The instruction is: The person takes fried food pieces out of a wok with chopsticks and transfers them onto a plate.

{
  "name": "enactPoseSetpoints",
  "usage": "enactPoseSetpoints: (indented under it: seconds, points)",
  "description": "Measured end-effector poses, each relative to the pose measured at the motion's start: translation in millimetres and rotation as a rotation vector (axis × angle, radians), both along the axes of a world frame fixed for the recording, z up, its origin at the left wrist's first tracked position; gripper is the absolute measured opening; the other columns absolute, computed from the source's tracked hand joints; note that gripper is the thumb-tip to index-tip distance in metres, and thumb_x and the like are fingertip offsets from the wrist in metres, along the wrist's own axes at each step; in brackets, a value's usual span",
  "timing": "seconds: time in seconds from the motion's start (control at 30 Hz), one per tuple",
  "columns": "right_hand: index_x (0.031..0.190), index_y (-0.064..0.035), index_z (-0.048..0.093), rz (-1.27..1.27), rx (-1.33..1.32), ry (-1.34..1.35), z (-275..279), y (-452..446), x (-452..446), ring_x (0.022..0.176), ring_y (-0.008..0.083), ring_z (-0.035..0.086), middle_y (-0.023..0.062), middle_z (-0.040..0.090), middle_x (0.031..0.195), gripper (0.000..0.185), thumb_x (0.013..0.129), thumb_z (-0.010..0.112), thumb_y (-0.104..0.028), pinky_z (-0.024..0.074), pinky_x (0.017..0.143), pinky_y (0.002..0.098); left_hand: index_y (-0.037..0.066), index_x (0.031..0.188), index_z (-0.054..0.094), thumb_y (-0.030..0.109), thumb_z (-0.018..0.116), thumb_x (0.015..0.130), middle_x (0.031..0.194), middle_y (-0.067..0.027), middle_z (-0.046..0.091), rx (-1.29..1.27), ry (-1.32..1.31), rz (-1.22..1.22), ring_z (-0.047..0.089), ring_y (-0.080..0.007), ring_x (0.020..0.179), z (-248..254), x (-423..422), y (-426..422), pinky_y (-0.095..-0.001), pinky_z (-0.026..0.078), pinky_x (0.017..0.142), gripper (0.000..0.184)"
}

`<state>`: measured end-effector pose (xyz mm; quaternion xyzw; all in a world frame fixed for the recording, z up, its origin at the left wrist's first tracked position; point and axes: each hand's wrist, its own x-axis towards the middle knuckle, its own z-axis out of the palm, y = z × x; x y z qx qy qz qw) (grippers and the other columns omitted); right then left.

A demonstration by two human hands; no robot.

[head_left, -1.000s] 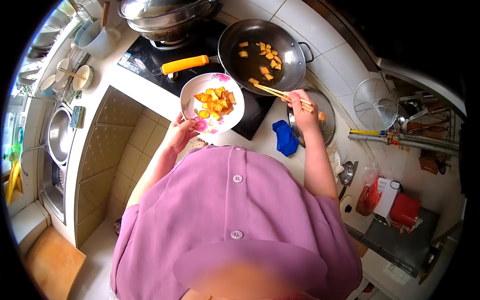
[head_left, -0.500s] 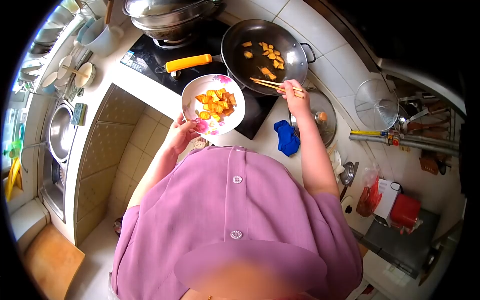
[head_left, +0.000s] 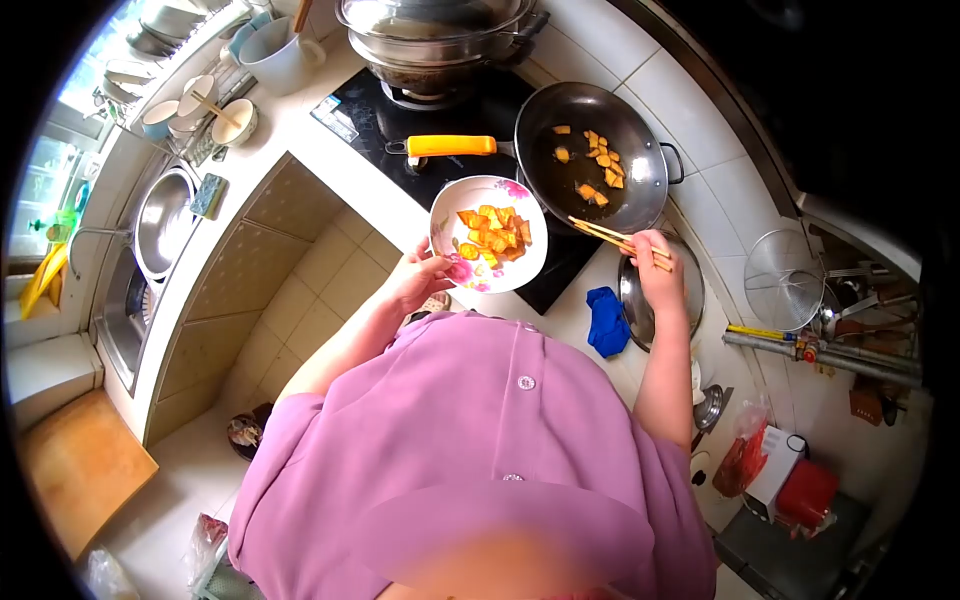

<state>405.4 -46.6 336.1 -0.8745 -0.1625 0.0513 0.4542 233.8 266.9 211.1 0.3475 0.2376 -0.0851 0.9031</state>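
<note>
Left hand (head_left: pixel 420 278) has the plate (head_left: pixel 452 212) pinched by its rim near the pan (head_left: pixel 643 150); probably stiff, breakable. Right hand (head_left: pixel 657 272) grips chopsticks (head_left: pixel 598 230). Chunks (head_left: pixel 492 235) in both look light, slippery; I'd nip their middles.

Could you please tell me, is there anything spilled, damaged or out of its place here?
Nothing looks spilled or broken: the food pieces lie within the plate and the wok. Only the blue cloth looks slightly untidy, crumpled on the counter beside the lid.
</note>
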Motion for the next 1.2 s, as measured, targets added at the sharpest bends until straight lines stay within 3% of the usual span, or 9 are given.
enactPoseSetpoints:
  seconds: [0.13, 0.17, 0.3, 0.43, 0.67, 0.8, 0.93, 1.07, 1.2]
  points:
    - [0.090, -0.0022, 0.061, -0.082, 0.126, -0.122, 10.3, 9.5, -10.0, 0.063, 0.0095, 0.056, 0.0034, 0.067, 0.076, 0.022, 0.093, 0.050, -0.021, 0.0469, 0.062, 0.0235, 0.010, 0.137, 0.026, -0.002, 0.052, 0.083, 0.108, -0.0158, 0.058, -0.026, -0.020, -0.011, 0.066, -0.0238, 0.087, 2.3, 2.0, 0.7, -0.0398, 0.056, 0.078, 0.061]
    - [0.090, -0.0018, 0.061, -0.033, -0.002, -0.003, 6.4, -1.4, -5.8, 0.067, 0.0104, 0.059, 0.0041, 0.067, 0.079, 0.023, 0.094, 0.050, -0.021, 0.0476, 0.063, 0.0236, 0.010, 0.137, 0.026, -0.002, 0.052, 0.083, 0.108, -0.0158, 0.058, -0.025, -0.021, -0.010, 0.066, -0.0238, 0.087, 1.1, 1.9, 0.6, -0.0398, 0.056, 0.078, 0.061]
    - [0.090, 0.0001, 0.059, 0.010, 0.123, 0.023, 8.2, 2.3, -12.3, 0.080, 0.0135, 0.065, 0.0085, 0.067, 0.088, 0.026, 0.097, 0.045, -0.021, 0.0493, 0.067, 0.0235, 0.010, 0.137, 0.027, -0.003, 0.052, 0.083, 0.108, -0.0154, 0.059, -0.022, -0.024, -0.015, 0.066, -0.0235, 0.086, -3.3, 4.3, 1.4, -0.0398, 0.056, 0.079, 0.061]
    - [0.093, -0.0006, 0.052, 0.108, 0.370, 0.129, 19.6, 12.6, -28.4, 0.083, 0.0169, 0.066, 0.0116, 0.066, 0.099, 0.025, 0.099, 0.040, -0.022, 0.0506, 0.068, 0.0235, 0.010, 0.137, 0.026, -0.003, 0.052, 0.084, 0.105, -0.0147, 0.060, -0.016, -0.029, -0.024, 0.066, -0.0218, 0.084, -3.3, 2.2, 1.8, -0.0391, 0.056, 0.078, 0.061]
    - [0.094, -0.0012, 0.056, 0.298, 0.325, 0.231, 7.2, 41.4, -47.0, 0.082, 0.0162, 0.066, 0.0124, 0.065, 0.099, 0.027, 0.099, 0.043, -0.024, 0.0498, 0.067, 0.0223, 0.009, 0.136, 0.029, -0.003, 0.052, 0.083, 0.101, -0.0134, 0.062, 0.007, 0.006, -0.002, 0.066, -0.0211, 0.082, -3.6, 3.1, 1.0, -0.0371, 0.056, 0.075, 0.059]
    - [0.093, -0.0007, 0.054, 0.148, 0.481, 0.139, 13.8, 29.0, -17.7, 0.083, 0.0172, 0.066, 0.0129, 0.065, 0.100, 0.028, 0.099, 0.042, -0.026, 0.0502, 0.067, 0.0223, 0.010, 0.132, 0.036, -0.002, 0.053, 0.083, 0.096, -0.0121, 0.063, 0.007, 0.000, 0.017, 0.066, -0.0210, 0.082, -4.8, 2.5, 0.2, -0.0337, 0.056, 0.071, 0.053]
    - [0.096, -0.0019, 0.062, 0.005, 0.189, -0.084, -12.9, 26.0, 27.2, 0.081, 0.0147, 0.067, 0.0077, 0.068, 0.082, 0.024, 0.094, 0.050, -0.023, 0.0499, 0.067, 0.0252, 0.010, 0.133, 0.035, -0.002, 0.053, 0.083, 0.100, -0.0123, 0.062, 0.014, 0.032, 0.017, 0.066, -0.0221, 0.085, 0.8, 1.3, -0.7, -0.0360, 0.056, 0.075, 0.054]
    - [0.093, -0.0070, 0.061, 0.120, -0.043, -0.366, -34.8, 45.7, 55.2, 0.073, 0.0274, 0.066, 0.0114, 0.066, 0.078, 0.016, 0.091, 0.054, -0.021, 0.0502, 0.065, 0.0322, 0.011, 0.135, 0.033, -0.002, 0.053, 0.083, 0.109, -0.0146, 0.058, 0.003, 0.011, 0.022, 0.065, -0.0255, 0.088, -1.8, -0.9, 1.8, -0.0412, 0.055, 0.079, 0.057]
    - [0.091, -0.0078, 0.061, 0.201, 0.032, -0.442, -59.6, 63.7, 72.8, 0.072, 0.0316, 0.064, 0.0120, 0.064, 0.076, 0.014, 0.090, 0.055, -0.020, 0.0499, 0.064, 0.0341, 0.011, 0.135, 0.032, -0.003, 0.051, 0.083, 0.108, -0.0146, 0.059, 0.002, 0.016, 0.033, 0.065, -0.0257, 0.089, 1.7, -0.8, 0.5, -0.0421, 0.055, 0.079, 0.058]
